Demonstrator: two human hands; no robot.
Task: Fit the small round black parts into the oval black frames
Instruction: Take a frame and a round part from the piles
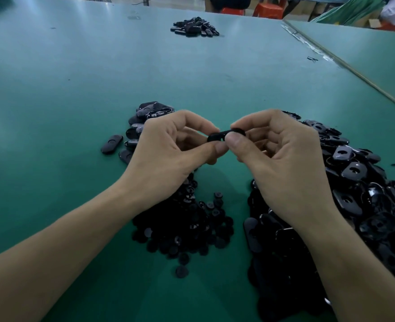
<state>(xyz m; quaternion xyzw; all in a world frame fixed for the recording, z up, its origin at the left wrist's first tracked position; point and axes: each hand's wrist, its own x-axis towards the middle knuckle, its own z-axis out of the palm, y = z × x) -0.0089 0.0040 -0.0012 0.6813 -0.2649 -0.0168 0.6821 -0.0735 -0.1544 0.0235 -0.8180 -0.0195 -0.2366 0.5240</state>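
My left hand (pixel 168 154) and my right hand (pixel 282 163) meet above the green table (pixel 52 112) and both pinch one oval black frame (pixel 224 134) between thumbs and forefingers. Whether a round part sits in it is hidden by my fingers. A heap of small round black parts (pixel 187 231) lies under my left wrist. A big heap of oval black frames (pixel 359 191) spreads under and to the right of my right hand. Behind my left hand lies a smaller pile of oval pieces (pixel 145 115), with one single piece (pixel 111 144) lying apart to its left.
Another pile of black pieces (pixel 195 27) lies far back on the table. A seam with tape (pixel 312 46) runs diagonally at the right to a second table. Red stools (pixel 268 9) and a person's legs stand beyond the far edge.
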